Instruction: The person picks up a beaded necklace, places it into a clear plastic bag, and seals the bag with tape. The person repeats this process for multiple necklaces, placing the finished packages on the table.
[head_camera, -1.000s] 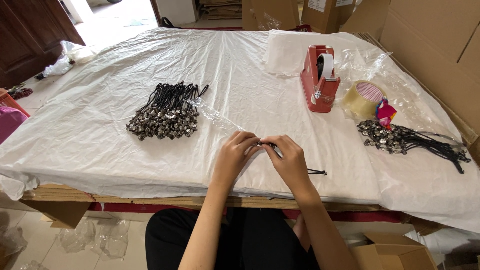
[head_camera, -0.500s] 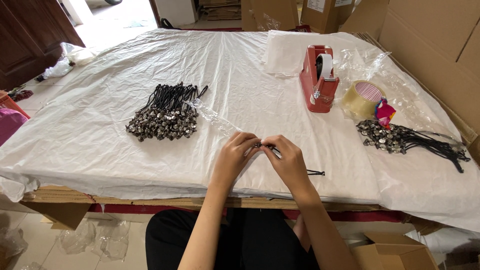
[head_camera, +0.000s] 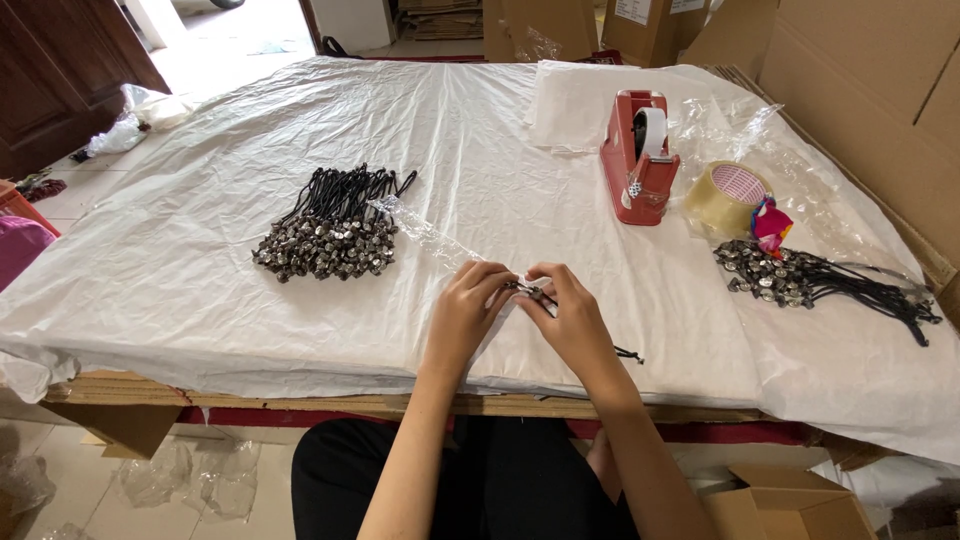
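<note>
Hands, left and right, pinch one small black-corded metal pendant at a narrow clear plastic sleeve; a loose grip could drop it.

The left hand and the right hand meet over the white sheet, pinching a small pendant with black cord. A clear sleeve lies just beyond the fingers.

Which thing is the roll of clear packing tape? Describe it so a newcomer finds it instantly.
Start at the red tape dispenser standing on the white plastic sheet that covers the table. Just right of it lies the roll of clear packing tape. Unlike the dark corded pile below it, it is a yellowish translucent ring.
</note>
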